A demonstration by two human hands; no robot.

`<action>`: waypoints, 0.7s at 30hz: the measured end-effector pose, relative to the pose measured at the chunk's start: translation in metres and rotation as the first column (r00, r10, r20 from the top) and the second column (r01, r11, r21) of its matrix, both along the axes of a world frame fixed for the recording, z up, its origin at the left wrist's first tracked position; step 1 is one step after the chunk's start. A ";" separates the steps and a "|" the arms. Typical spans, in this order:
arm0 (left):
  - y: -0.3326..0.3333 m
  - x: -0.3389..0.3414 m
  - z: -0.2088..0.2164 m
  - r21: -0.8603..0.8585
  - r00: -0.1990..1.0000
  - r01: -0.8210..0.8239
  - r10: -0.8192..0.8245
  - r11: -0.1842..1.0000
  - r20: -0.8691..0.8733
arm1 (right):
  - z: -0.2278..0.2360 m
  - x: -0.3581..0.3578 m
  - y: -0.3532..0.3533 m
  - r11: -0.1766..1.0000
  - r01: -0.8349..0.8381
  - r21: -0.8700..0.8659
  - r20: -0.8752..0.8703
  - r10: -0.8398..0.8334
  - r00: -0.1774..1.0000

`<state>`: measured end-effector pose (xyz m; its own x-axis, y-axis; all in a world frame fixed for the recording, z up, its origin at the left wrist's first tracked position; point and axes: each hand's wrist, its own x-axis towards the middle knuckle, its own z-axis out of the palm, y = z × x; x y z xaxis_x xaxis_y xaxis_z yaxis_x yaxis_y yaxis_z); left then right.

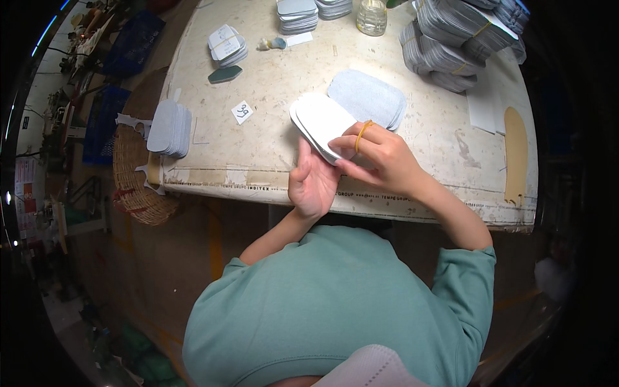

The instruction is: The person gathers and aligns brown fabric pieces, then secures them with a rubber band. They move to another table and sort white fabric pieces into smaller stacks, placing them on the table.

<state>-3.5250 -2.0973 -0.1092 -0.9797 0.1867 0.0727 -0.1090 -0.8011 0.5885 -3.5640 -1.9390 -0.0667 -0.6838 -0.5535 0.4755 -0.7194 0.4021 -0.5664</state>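
A small stack of white rounded-end pieces, like insole parts point(320, 118), is held tilted just above the near part of the table. My left hand point(314, 184) supports it from below, palm up, its fingers mostly hidden behind the stack. At the stack's near right corner, my right hand point(380, 158) pinches the edge between thumb and fingers. A yellow rubber band point(363, 135) loops around fingers of that hand. Just beyond lies a pile of light grey-blue rounded pieces point(369, 97) on the table.
The worn white table point(271, 145) carries a grey stack point(170, 129) at its left edge, a banded stack point(227, 45), a dark green block point(225, 75) and a glass jar point(372, 18). Large banded bundles point(445, 45) rise at the far right. A wicker basket point(132, 174) stands left.
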 end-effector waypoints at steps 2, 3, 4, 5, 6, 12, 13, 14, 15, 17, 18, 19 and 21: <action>0.001 -0.001 0.002 0.001 1.000 -0.018 0.018 1.000 0.010 | 0.004 -0.005 0.008 0.997 0.005 -0.080 0.091 0.002 0.996; 0.003 -0.001 0.003 0.010 0.999 -0.032 0.032 0.999 0.007 | 0.007 -0.008 0.013 0.992 0.049 -0.114 0.137 -0.033 0.990; 0.004 -0.001 0.004 0.024 0.999 -0.044 0.044 0.999 0.001 | 0.011 -0.014 0.018 0.979 0.124 -0.160 0.094 -0.110 0.990; 0.004 -0.001 0.005 0.017 0.999 -0.043 0.043 0.999 -0.015 | 0.014 -0.019 0.022 0.940 0.239 -0.243 0.140 -0.210 0.968; 0.005 -0.002 0.006 0.029 0.999 -0.051 0.052 0.998 -0.015 | 0.017 -0.024 0.026 0.885 0.375 -0.278 0.315 -0.284 0.905; 0.006 -0.001 0.005 0.029 0.998 -0.054 0.054 0.998 -0.010 | 0.015 -0.021 0.023 0.923 0.379 -0.073 0.082 -0.373 0.924; 0.005 0.000 0.004 0.021 0.999 -0.049 0.050 0.999 -0.003 | 0.010 -0.015 0.015 0.966 0.250 -0.063 0.026 -0.248 0.968; 0.004 0.000 0.004 0.012 0.999 -0.044 0.044 0.999 0.004 | 0.005 -0.007 0.006 0.987 0.161 -0.019 -0.042 -0.161 0.986; 0.003 0.001 0.004 -0.010 0.999 -0.041 0.041 0.999 -0.009 | 0.002 0.000 -0.001 0.992 0.115 0.050 -0.106 -0.109 0.988; 0.002 0.002 0.004 -0.049 0.999 -0.034 0.033 0.998 -0.033 | -0.002 0.006 -0.009 0.991 0.109 0.081 -0.137 -0.098 0.986; 0.002 0.002 0.003 -0.054 0.999 -0.033 0.031 0.998 -0.034 | -0.003 0.007 -0.011 0.988 0.118 0.099 -0.146 -0.103 0.984; 0.002 0.002 0.004 -0.056 0.999 -0.033 0.031 0.998 -0.034 | -0.002 0.007 -0.012 0.994 0.103 0.045 -0.091 -0.099 0.991; 0.002 0.001 0.004 -0.047 0.999 -0.030 0.028 0.998 -0.043 | 0.001 0.004 -0.009 0.996 0.076 -0.057 0.028 -0.074 0.997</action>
